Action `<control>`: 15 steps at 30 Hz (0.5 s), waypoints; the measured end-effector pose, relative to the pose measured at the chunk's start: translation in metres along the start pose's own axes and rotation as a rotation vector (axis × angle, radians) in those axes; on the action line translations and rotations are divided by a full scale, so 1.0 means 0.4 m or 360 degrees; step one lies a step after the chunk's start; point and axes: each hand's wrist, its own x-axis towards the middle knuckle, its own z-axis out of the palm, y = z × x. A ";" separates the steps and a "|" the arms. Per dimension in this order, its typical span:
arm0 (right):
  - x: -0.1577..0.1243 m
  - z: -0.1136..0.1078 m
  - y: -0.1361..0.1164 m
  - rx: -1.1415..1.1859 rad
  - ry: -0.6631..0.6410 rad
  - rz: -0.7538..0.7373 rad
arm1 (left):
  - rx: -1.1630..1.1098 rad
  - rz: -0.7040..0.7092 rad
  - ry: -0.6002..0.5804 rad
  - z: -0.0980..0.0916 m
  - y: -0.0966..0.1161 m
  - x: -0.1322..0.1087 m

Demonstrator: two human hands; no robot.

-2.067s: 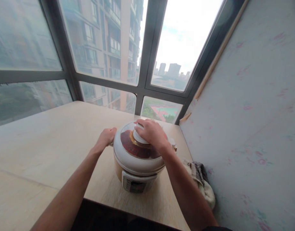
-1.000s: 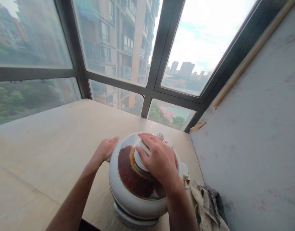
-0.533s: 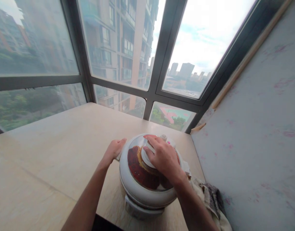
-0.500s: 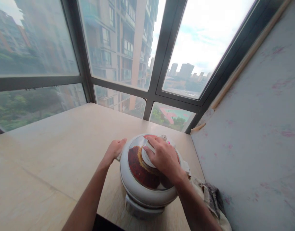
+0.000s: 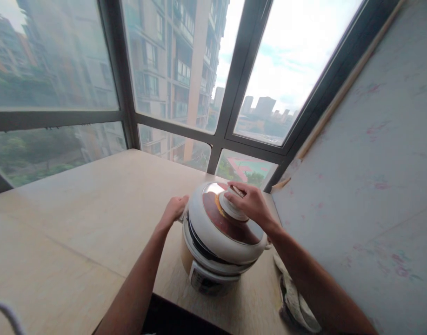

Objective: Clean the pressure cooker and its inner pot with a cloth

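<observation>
A round white electric cooker (image 5: 199, 265) stands near the right end of a pale wooden counter (image 5: 77, 218). My right hand (image 5: 250, 202) is closed round the white knob of its lid (image 5: 227, 232), which has a dark red glass centre. The lid is tilted up on the near left side, showing a dark gap above the pot. On the cooker's far left side, my left hand (image 5: 175, 209) grips a side handle, which is mostly hidden by the fingers.
A crumpled cloth (image 5: 293, 302) lies on the counter to the right of the cooker, against a pale patterned wall (image 5: 367, 163). Large windows (image 5: 185, 74) with dark frames run along the counter's far edge. A thin grey cord (image 5: 4, 316) shows at the bottom left.
The lid, which sat flat on the cooker, now lifts and tilts, opening a gap at the near left. My right hand has moved up with the knob. My left hand stays on the side handle.
</observation>
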 end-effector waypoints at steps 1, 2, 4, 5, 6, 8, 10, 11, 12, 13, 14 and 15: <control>0.007 -0.013 0.013 0.0106 0.0087 0.0053 | 0.0009 0.0005 0.0001 -0.001 0.001 -0.001; 0.015 -0.028 0.027 0.0205 0.0166 0.0097 | 0.0016 0.0009 0.0000 -0.002 0.003 -0.002; 0.030 -0.062 0.056 0.0392 0.0278 0.0162 | 0.0028 0.0014 -0.0002 -0.003 0.005 -0.004; 0.039 -0.081 0.070 0.0492 0.0320 0.0195 | 0.0033 0.0017 -0.0002 -0.004 0.007 -0.005; 0.049 -0.101 0.084 0.0594 0.0370 0.0233 | 0.0037 0.0020 0.0000 -0.005 0.008 -0.006; 0.074 -0.142 0.112 0.0788 0.0514 0.0296 | 0.0044 0.0025 0.0005 -0.006 0.009 -0.009; 0.110 -0.184 0.144 0.0905 0.0693 0.0297 | 0.0047 0.0036 0.0009 -0.007 0.011 -0.011; 0.131 -0.204 0.163 0.0918 0.0775 0.0277 | 0.0049 0.0041 0.0011 -0.008 0.011 -0.012; 0.154 -0.224 0.183 0.0905 0.0839 0.0258 | 0.0051 0.0046 0.0011 -0.008 0.012 -0.012; 0.179 -0.242 0.205 0.0867 0.0883 0.0244 | 0.0053 0.0051 0.0007 -0.009 0.014 -0.013; 0.204 -0.259 0.228 0.0805 0.0909 0.0236 | 0.0053 0.0057 -0.0001 -0.009 0.015 -0.013; 0.228 -0.273 0.251 0.0728 0.0919 0.0238 | 0.0054 0.0063 -0.0016 -0.010 0.016 -0.014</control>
